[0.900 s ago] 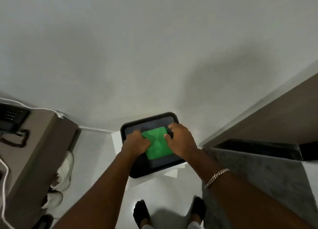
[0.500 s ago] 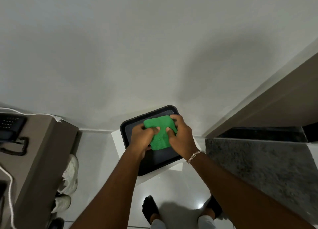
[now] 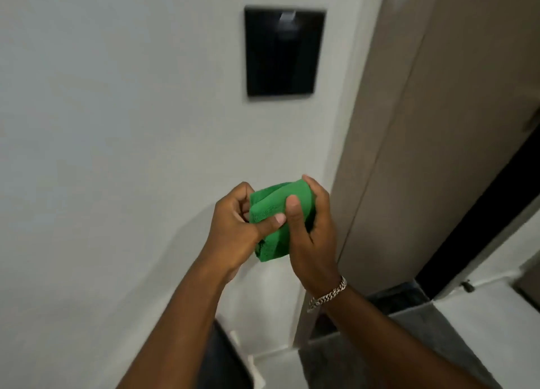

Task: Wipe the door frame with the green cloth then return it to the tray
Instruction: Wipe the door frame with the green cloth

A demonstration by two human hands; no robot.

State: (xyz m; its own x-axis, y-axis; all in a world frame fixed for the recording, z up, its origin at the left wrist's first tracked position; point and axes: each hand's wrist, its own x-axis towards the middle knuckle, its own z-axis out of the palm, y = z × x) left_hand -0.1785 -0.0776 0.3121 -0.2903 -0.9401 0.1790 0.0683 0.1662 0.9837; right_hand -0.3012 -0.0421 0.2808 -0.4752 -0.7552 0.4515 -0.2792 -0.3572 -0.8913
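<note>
While broad and pale across the left and centre, white wall (image 3: 117, 125); on it, higher and farther, black wall panel (image 3: 282, 52), glossy, untouched. To the right, brown door frame (image 3: 388, 143), upright, well within reach but not yet wiped, apart from both hands. Low and near, behind the left forearm, dark edge of tray (image 3: 222, 359), mostly hidden, apparently without the cloth. Raised in front of the wall, between wall and frame: left hand (image 3: 233, 228) curled, thumb pressed onto the near face of the green cloth (image 3: 274, 228); right hand (image 3: 309, 236) wrapped round the cloth's right side, thumb laid over the front, fingers closed behind. Bunched and folded thick between the two hands, clear of the tray and touching no surface. Likely being gathered into a firm pad, so one hand can press a flat face against the frame. On the right wrist, silver bracelet (image 3: 327, 292).
</note>
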